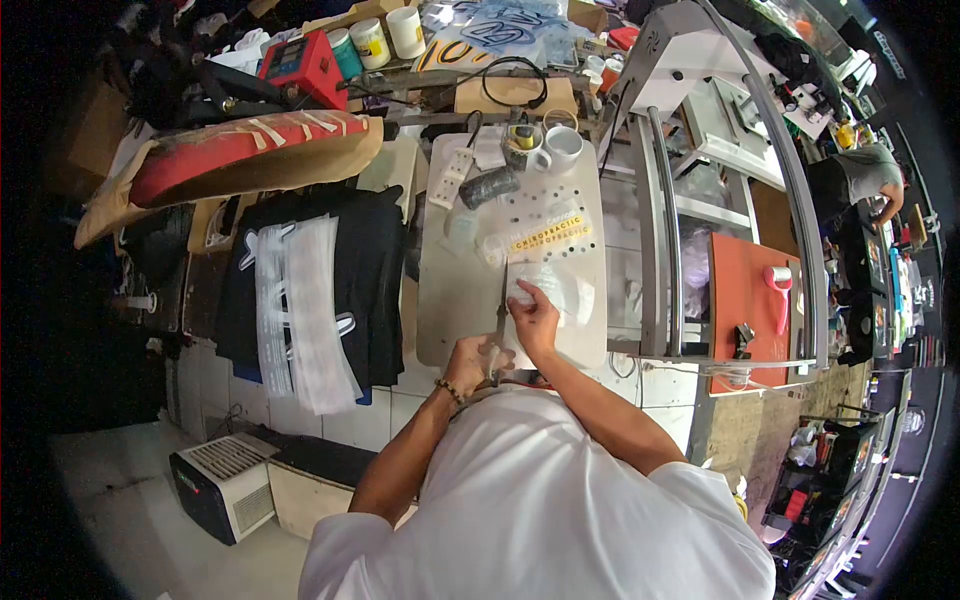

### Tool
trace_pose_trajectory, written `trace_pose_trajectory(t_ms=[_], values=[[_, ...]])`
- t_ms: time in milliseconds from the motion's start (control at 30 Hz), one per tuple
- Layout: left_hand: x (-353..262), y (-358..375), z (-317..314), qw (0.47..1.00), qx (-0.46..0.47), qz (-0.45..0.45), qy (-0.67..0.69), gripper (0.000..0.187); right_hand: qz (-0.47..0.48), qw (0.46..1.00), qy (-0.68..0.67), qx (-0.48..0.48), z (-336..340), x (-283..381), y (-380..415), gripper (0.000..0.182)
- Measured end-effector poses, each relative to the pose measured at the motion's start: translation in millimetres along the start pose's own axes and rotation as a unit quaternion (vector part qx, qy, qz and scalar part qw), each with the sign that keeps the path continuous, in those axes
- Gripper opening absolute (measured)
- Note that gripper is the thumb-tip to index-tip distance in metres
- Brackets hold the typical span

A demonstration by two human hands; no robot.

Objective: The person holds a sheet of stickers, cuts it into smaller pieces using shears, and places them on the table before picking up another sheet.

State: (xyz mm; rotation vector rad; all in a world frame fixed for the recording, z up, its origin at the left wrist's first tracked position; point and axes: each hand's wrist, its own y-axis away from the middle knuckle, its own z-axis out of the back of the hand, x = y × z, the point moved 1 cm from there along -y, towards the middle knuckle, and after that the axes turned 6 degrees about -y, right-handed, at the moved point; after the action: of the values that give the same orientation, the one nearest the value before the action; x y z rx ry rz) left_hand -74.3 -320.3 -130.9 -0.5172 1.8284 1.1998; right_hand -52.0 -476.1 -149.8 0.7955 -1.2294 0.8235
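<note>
My left hand [467,366], a beaded bracelet on its wrist, is closed around the handles of scissors [503,300] near the front edge of the pale table [450,320]. The long narrow blades point away from me. Just right of them, my right hand [534,318] pinches a piece of whitish translucent film [570,297] lying on the tabletop. Beyond the film is a clear transfer sheet [548,232] with yellow strips and the lettering "CHIROPRACTIC". A dark grey roll [490,187] lies behind it, near a white mug [560,150] and a white power strip [450,178].
Left of the table, folded black fabric [380,260] carries long translucent film strips [318,310]. A red-topped padded form [240,155] stands behind. At right rises a metal frame [660,230], beside an orange board [735,300] with a pink-handled tool [777,295]. Another person [865,180] bends at far right.
</note>
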Motion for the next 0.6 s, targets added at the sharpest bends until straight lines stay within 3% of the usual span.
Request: trace_pose_trajectory(t_ms=[267, 333, 400, 467, 567, 600], values=[[23.0, -5.5, 0.7, 0.999, -0.009, 0.044, 0.019, 0.026, 0.014, 0.999, 0.046, -0.010, 12.0, -9.1, 0.9, 0.045], [21.6, -6.1, 3.1, 0.996, 0.008, 0.023, -0.082, 0.029, -0.001, 0.999, 0.047, -0.023, 18.6, -3.9, 0.1, 0.049], [12.3, 3.2, 5.7, 0.994, 0.016, -0.009, -0.104, 0.030, -0.074, 0.994, -0.084, -0.008, 31.9, 4.2, -2.4, 0.050], [-5.7, 19.7, 4.9, 0.988, 0.016, -0.090, -0.128, 0.032, -0.045, 0.988, -0.145, -0.003, 44.5, 26.6, -6.8, 0.049], [-14.3, 25.4, 11.6, 0.989, 0.017, -0.057, -0.132, 0.037, -0.011, 0.970, -0.242, -0.022, 59.2, 37.5, -18.0, 0.049], [-20.9, 28.5, 13.0, 0.989, 0.023, -0.052, -0.137, 0.049, -0.005, 0.964, -0.266, -0.006, 61.8, 46.5, -20.5, 0.050]])
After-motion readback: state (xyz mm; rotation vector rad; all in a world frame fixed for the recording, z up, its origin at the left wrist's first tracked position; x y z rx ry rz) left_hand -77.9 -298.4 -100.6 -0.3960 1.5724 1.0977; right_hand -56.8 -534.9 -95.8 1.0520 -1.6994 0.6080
